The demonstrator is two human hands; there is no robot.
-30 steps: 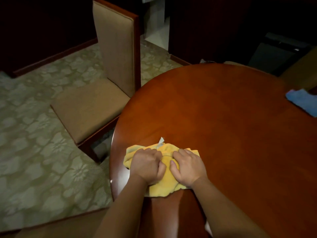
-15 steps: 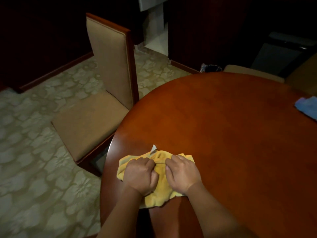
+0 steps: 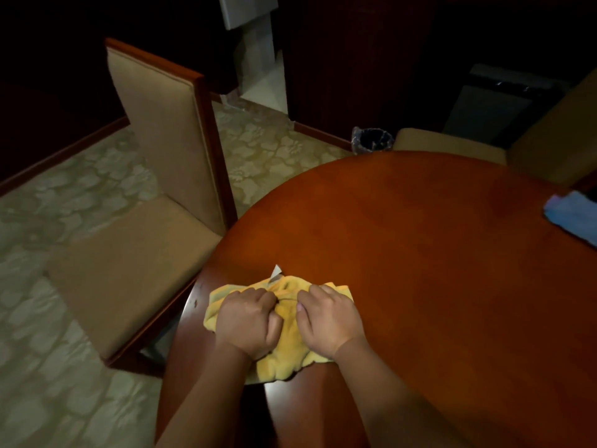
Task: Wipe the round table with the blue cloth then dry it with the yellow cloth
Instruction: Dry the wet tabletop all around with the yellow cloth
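The yellow cloth (image 3: 287, 321) lies bunched on the round wooden table (image 3: 420, 270) near its left edge, a small white tag sticking up at its far side. My left hand (image 3: 247, 321) grips the cloth's left part with curled fingers. My right hand (image 3: 329, 320) grips its right part, fingers curled into the fabric. Both hands sit side by side on top of the cloth. The blue cloth (image 3: 575, 218) lies apart at the table's far right, partly cut off by the frame.
A beige upholstered chair (image 3: 135, 253) stands close to the table's left edge. A second chair (image 3: 484, 147) sits behind the table. A small lined waste bin (image 3: 371, 140) stands on the patterned carpet at the back.
Both hands and the yellow cloth have slid a little toward the table's left edge. The view has tilted up, showing more of the room behind.
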